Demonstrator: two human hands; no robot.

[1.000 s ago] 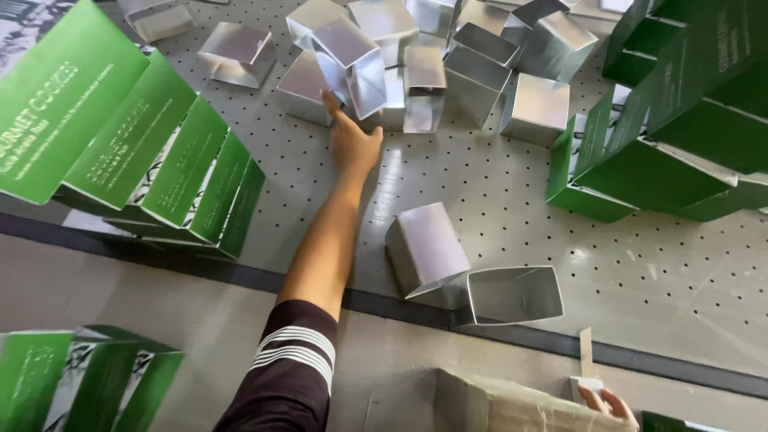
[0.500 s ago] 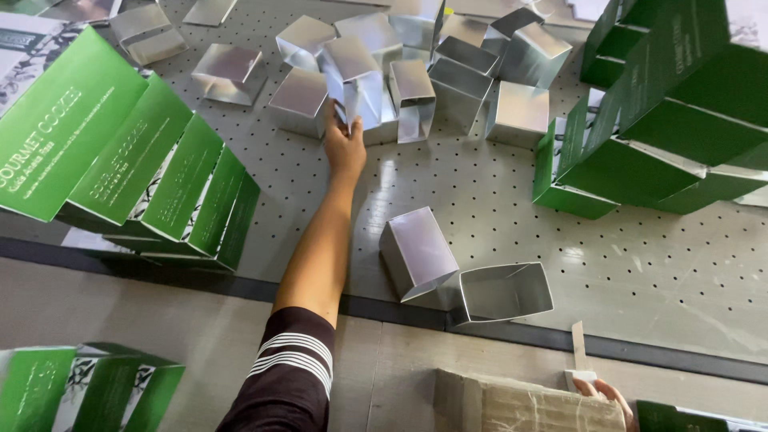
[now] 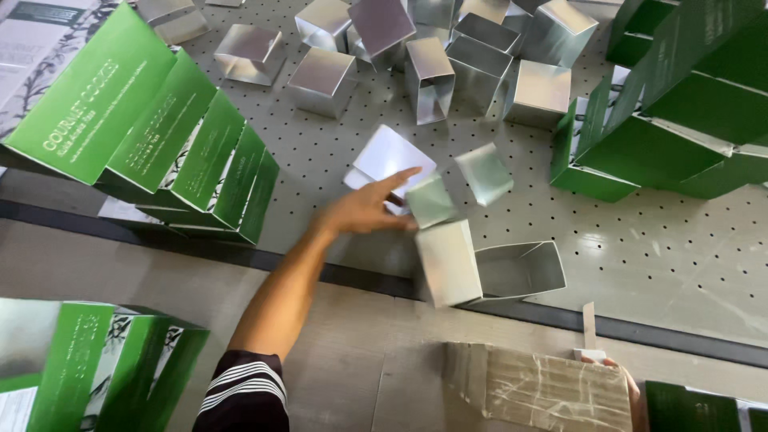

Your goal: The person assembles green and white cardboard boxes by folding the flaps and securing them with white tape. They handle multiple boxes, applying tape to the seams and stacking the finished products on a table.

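Note:
My left hand (image 3: pixel 364 210) reaches out over a grey perforated table (image 3: pixel 656 240). Its fingers grip a silver cardboard box (image 3: pixel 392 158) with loose flaps, held just above the table near the front edge. Right beside it, two more silver boxes (image 3: pixel 480 272) lie on their sides, one with its open end showing. Only the fingers of my right hand (image 3: pixel 620 378) show at the bottom right. They clasp the far corner of a brown paper-wrapped bundle (image 3: pixel 536 388).
Several open silver boxes (image 3: pixel 432 76) are scattered at the far side of the table. Rows of green folded cartons lean at the left (image 3: pixel 144 128) and at the right (image 3: pixel 680 112). More green cartons (image 3: pixel 88 360) stand at the bottom left.
My left hand has drawn back from the far pile of silver boxes toward the front edge, bringing one silver box with it. The right hand stays on the bundle.

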